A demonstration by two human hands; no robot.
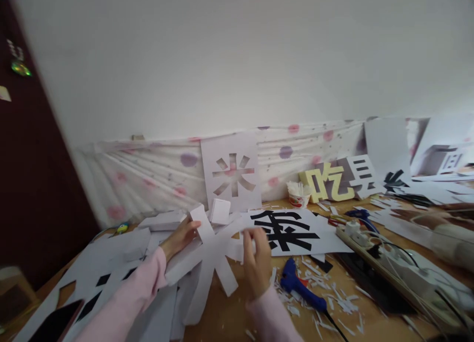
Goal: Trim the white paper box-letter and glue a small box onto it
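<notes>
A large white three-dimensional 米 character (213, 248), seemingly of foam board or card, is tilted over the front of the table. My left hand (180, 239) grips it between its upper and left strokes, thumb and fingers against the white edges. Beside its right stroke, my right hand (257, 258) is closed in a pinch. Its fingertips are by the stroke's end; whatever they hold is hidden and blurred. To the right of that hand lies a blue hot glue gun (301, 285) among white scraps.
A sheet with a 米 cutout (207, 184) leans at the back. Black character pieces lie on white paper (333, 236). Yellow and white characters (333, 181) stand behind, beside a paper cup (299, 196). A power strip (388, 268) and another person's arm (452, 238) are at right.
</notes>
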